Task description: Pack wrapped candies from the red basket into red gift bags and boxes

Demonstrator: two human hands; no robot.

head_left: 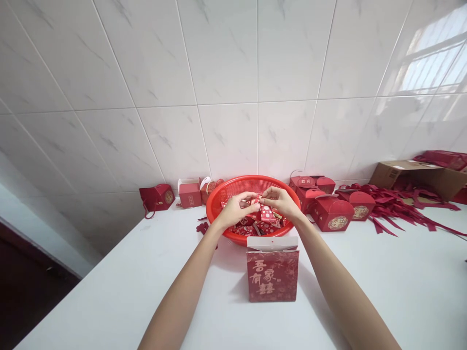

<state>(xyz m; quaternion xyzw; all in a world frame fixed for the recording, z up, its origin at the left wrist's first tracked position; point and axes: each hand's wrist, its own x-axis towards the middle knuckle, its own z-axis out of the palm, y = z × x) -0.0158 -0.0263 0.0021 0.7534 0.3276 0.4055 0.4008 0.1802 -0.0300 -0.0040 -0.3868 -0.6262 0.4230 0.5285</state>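
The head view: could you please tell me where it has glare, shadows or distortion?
In the head view, a window's bright reflection brightens the glossy tiled wall at upper right; in the head view, soft shadows lie on the white table beside the front red box; in the head view, the tile lines spread apart toward the top, probably from a tilted wide-angle lens.

Head view faces tiled wall (229,82) (seemingly slightly downward).

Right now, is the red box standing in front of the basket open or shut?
Open: the red box stands with its pale top flap raised, not folded down. Whether anything is inside, I cannot tell.
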